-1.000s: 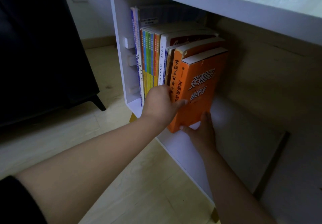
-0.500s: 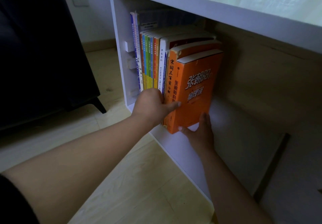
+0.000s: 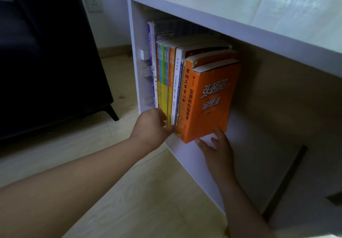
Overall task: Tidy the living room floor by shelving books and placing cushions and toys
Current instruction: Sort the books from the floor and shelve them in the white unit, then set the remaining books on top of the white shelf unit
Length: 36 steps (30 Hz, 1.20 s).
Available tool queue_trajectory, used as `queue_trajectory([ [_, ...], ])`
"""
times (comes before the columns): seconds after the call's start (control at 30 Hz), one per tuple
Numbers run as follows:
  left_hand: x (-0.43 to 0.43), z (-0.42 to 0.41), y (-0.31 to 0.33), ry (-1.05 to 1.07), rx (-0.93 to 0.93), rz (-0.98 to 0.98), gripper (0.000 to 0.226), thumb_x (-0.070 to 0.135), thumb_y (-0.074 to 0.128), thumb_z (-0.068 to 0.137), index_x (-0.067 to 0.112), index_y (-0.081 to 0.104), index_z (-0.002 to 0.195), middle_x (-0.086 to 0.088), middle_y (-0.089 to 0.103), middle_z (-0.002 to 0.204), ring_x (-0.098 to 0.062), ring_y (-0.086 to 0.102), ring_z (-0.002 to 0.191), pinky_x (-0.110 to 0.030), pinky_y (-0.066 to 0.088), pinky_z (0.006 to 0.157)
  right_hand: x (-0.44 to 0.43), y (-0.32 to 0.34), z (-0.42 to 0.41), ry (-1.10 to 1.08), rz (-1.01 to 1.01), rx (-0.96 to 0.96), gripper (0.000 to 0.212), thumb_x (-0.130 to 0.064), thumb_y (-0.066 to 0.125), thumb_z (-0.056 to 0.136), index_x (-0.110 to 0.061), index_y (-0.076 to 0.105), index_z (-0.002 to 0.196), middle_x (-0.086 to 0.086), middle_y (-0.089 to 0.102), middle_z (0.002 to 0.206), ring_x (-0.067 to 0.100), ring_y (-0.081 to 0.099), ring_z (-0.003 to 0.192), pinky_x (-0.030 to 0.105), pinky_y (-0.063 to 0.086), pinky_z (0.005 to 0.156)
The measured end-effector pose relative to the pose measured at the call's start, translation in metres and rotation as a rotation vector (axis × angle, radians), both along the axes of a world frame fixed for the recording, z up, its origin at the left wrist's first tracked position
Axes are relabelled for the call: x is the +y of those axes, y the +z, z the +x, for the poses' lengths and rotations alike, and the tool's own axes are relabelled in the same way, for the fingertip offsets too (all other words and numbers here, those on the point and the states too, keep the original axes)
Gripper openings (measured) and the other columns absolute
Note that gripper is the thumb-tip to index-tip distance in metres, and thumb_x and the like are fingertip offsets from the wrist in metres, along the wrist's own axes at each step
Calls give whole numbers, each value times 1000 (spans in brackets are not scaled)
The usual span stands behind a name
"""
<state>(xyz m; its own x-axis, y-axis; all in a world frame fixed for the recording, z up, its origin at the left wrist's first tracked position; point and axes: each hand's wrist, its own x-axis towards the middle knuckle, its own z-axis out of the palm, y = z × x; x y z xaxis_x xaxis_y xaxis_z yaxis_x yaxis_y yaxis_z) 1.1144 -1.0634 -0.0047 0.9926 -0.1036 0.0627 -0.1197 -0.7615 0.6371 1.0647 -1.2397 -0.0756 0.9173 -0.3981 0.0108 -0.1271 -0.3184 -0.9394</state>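
A thick orange book (image 3: 212,102) stands at the right end of a row of books (image 3: 166,82) inside the white shelf (image 3: 192,156). It leans slightly left against its neighbours, and its lower front corner sticks out past the shelf's edge. My right hand (image 3: 216,148) has its fingers apart, fingertips on the bottom of the orange cover and thumb under the front corner. My left hand (image 3: 153,126) presses bent fingers against the lower spines of the thin yellow and orange books, thumb pointing right. Neither hand grips a book.
The shelf's right part (image 3: 259,154) holds nothing. A dark sofa (image 3: 46,61) on black legs stands to the left, on pale wood floor (image 3: 129,200). A wall socket (image 3: 94,2) sits behind it. A light cloth (image 3: 296,10) lies on the shelf's top.
My left hand has slid left from the orange book's spine to the thin coloured books. The orange book stands straighter in the row. My right hand stays at its lower corner.
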Motion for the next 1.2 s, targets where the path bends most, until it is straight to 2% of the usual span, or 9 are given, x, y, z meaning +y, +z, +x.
queue_trajectory([
  [0.07,12,-14,5,-16,15,-12,34,31,71,82,12,64,109,-2,67,102,-12,62,89,-24,49,77,8,15,-14,76,29,-32,62,-23,71,84,-27,43,139,-3,47,137,6,46,117,21,44,86],
  [0.17,34,-35,15,-5,32,-11,29,30,72,81,16,64,106,3,68,98,-8,64,87,-19,49,74,21,37,-25,180,58,-60,48,-21,72,83,-30,54,127,-10,55,129,7,52,119,23,47,90],
  [0.3,71,-62,45,88,55,-58,29,31,73,79,18,64,104,5,67,96,-7,64,88,-25,53,81,54,71,-24,350,117,-88,38,-13,71,84,-36,57,111,-19,60,115,1,57,110,16,48,78],
  [0.43,118,-99,76,194,62,-84,27,32,72,81,26,60,104,10,63,97,0,61,84,-17,52,77,101,107,-24,593,80,-70,31,-14,72,83,-32,61,106,-9,66,112,6,62,106,29,52,88],
  [0.67,197,-181,129,388,10,-122,29,25,72,82,23,62,109,9,65,97,-4,63,88,-24,55,83,187,170,-43,895,-6,-163,30,-20,75,80,-34,64,104,-6,69,104,7,66,99,27,54,85],
  [0.77,233,-231,141,450,3,-141,28,25,70,83,24,61,110,9,65,99,-4,63,89,-19,53,81,229,187,-78,995,-84,-180,30,-26,74,80,-35,63,107,-8,69,104,5,65,98,29,54,86],
  [0.97,325,-356,136,631,11,-130,23,28,69,83,27,61,104,12,65,96,2,63,82,-18,55,76,339,208,-177,1221,-316,-213,29,-34,71,82,-36,62,110,-19,66,101,-8,61,94,12,51,78],
  [1.13,411,-476,117,759,46,-113,23,30,68,83,26,61,104,11,65,95,1,63,83,-18,54,75,449,205,-268,1443,-434,-191,26,-38,70,83,-34,63,108,-19,66,100,-10,60,91,5,47,75],
  [1.2,442,-517,109,825,53,-119,22,31,69,83,28,61,103,12,66,94,2,63,83,-16,53,74,485,199,-302,1521,-479,-185,29,-40,69,84,-34,63,111,-19,64,102,-8,60,92,7,47,77],
])
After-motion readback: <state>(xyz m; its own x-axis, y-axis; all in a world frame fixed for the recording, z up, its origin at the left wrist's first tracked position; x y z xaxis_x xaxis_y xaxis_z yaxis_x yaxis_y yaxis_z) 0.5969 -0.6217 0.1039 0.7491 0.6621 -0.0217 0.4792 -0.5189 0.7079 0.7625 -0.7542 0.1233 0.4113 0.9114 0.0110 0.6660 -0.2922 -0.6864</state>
